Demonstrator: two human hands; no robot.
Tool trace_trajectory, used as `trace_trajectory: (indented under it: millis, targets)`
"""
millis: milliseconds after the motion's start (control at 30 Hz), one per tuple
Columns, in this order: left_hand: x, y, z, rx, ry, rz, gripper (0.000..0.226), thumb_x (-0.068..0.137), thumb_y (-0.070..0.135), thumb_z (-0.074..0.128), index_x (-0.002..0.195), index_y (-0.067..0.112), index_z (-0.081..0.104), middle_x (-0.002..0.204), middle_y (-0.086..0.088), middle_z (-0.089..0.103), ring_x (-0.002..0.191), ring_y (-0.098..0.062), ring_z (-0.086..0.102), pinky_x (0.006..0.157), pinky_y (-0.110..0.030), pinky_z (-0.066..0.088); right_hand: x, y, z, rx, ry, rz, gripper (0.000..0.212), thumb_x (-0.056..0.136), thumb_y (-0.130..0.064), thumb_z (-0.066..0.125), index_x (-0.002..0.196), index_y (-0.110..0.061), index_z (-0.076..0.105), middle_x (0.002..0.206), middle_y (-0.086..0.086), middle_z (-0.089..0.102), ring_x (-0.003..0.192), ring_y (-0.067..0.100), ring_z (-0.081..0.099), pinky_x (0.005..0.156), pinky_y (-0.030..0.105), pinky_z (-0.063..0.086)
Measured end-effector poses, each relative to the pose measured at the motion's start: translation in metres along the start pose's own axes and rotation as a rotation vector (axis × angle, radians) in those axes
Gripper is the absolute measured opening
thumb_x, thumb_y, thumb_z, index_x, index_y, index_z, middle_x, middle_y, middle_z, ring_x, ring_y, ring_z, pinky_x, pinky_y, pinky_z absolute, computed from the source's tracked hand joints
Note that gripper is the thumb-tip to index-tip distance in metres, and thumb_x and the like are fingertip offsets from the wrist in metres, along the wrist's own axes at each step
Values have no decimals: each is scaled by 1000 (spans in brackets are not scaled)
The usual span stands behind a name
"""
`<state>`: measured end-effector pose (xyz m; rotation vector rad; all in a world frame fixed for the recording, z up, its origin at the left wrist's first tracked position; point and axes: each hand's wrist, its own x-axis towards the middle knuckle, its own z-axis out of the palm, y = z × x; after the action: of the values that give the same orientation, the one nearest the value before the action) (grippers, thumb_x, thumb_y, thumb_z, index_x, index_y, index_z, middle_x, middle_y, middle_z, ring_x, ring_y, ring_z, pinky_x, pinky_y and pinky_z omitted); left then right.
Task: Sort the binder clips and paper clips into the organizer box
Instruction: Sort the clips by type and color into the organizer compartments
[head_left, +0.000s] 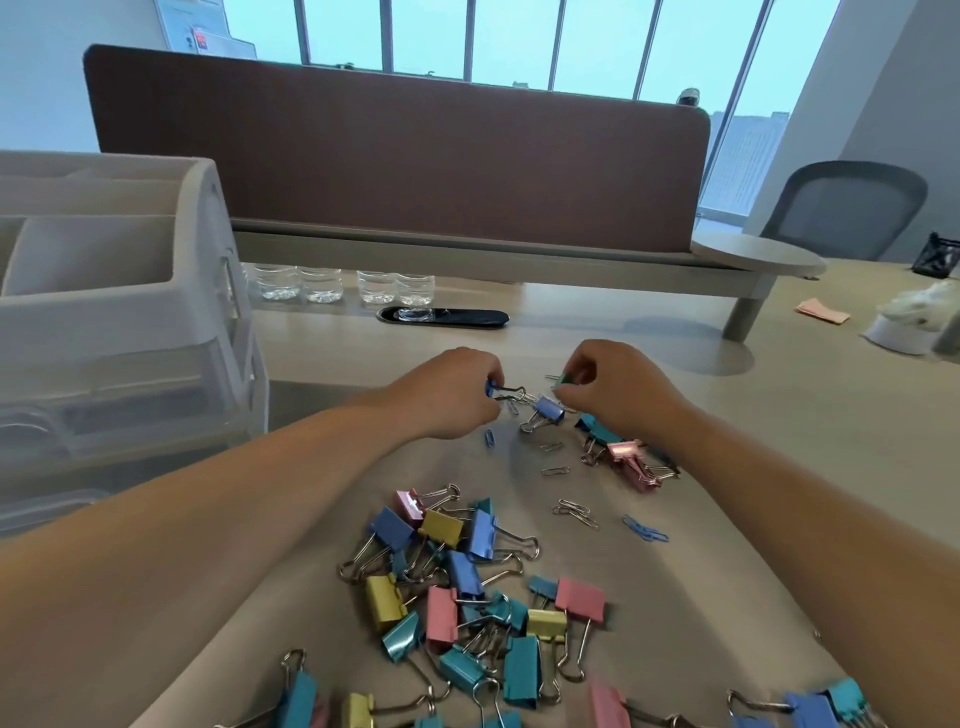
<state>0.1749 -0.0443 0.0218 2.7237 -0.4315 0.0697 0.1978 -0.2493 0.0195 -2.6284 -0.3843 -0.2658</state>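
My left hand (451, 395) pinches a small blue binder clip (498, 389) by its body, wire handles pointing right. My right hand (618, 387) pinches a small green binder clip (563, 381). Between and just below both hands lies another blue binder clip (546, 410) on the desk. A large pile of coloured binder clips (467, 587) lies nearer to me. Loose paper clips (574, 512) are scattered right of the pile, with pink and teal clips (626, 457) under my right wrist. The grey organizer box (119, 291) stands at the left.
Several clear water bottles (343, 286) stand behind the hands under a raised shelf with a brown divider panel (395, 156). A black cable slot (444, 317) lies in the desk. A grey chair (847, 208) and a white object (909, 322) are at the right.
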Motion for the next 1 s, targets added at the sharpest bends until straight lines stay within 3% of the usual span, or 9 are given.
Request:
trace_trajectory:
  millis: [133, 267, 333, 400, 467, 567, 700, 867, 1000]
  targets:
    - [3, 1, 3, 0, 8, -5, 36, 89, 19, 57, 125, 13, 59, 118, -6, 58, 95, -17, 53, 76, -25, 39, 7, 3, 1, -73, -31, 27, 16, 86, -23, 66, 99, -15, 61, 99, 3, 64, 85, 20, 60, 75, 35, 52]
    - [5, 0, 6, 0, 9, 5, 35, 90, 18, 56, 124, 13, 59, 118, -6, 58, 94, -17, 52, 77, -26, 39, 14, 0, 8, -138, -159, -44, 29, 95, -15, 51, 120, -19, 63, 119, 4, 61, 93, 16, 56, 76, 27, 44]
    - [6, -1, 7, 4, 1, 5, 34, 90, 18, 56, 123, 13, 59, 118, -6, 57, 95, -18, 52, 77, -26, 39, 16, -2, 14, -236, -234, -76, 31, 97, -21, 52, 127, -22, 62, 126, 4, 53, 103, 20, 55, 81, 27, 41]
    - [5, -2, 7, 4, -7, 2, 34, 90, 18, 56, 123, 14, 60, 118, -6, 56, 97, -19, 53, 79, -27, 41, 17, -4, 20, -315, -287, -99, 34, 99, -25, 53, 132, -26, 59, 126, 4, 49, 107, 24, 56, 82, 29, 42]
    - [4, -4, 7, 2, -12, 1, 34, 89, 18, 57, 123, 14, 60, 118, -6, 56, 99, -19, 54, 80, -28, 42, 17, -5, 24, -369, -322, -120, 31, 97, -17, 53, 126, -23, 63, 121, 4, 52, 101, 24, 57, 83, 34, 49]
    - [3, -6, 9, 4, -5, -4, 34, 89, 19, 58, 123, 15, 60, 117, -5, 57, 97, -18, 54, 79, -27, 42, 15, -6, 22, -402, -299, -154, 24, 97, -19, 51, 115, -18, 67, 111, 5, 57, 97, 22, 56, 86, 36, 50]
    - [1, -6, 11, -8, -8, -13, 35, 90, 19, 58, 125, 15, 58, 118, -4, 57, 94, -14, 52, 77, -25, 39, 6, -8, 12, -378, -269, -183, 24, 94, -21, 57, 115, -15, 66, 115, 3, 57, 102, 22, 55, 85, 32, 46]
    - [-3, 5, 6, -25, 4, -38, 35, 91, 19, 57, 124, 12, 59, 117, -5, 59, 96, -18, 55, 81, -29, 46, -8, -5, -8, -264, -186, -98, 26, 89, -13, 60, 114, -14, 67, 116, 3, 65, 101, 21, 58, 86, 32, 49]
    - [-9, 20, 0, -89, -5, -22, 37, 93, 21, 57, 129, 14, 53, 119, -3, 58, 85, -15, 56, 73, -28, 46, -26, 4, -30, -229, -151, -50, 34, 97, -18, 54, 130, -15, 60, 127, 5, 63, 110, 23, 58, 92, 31, 47]
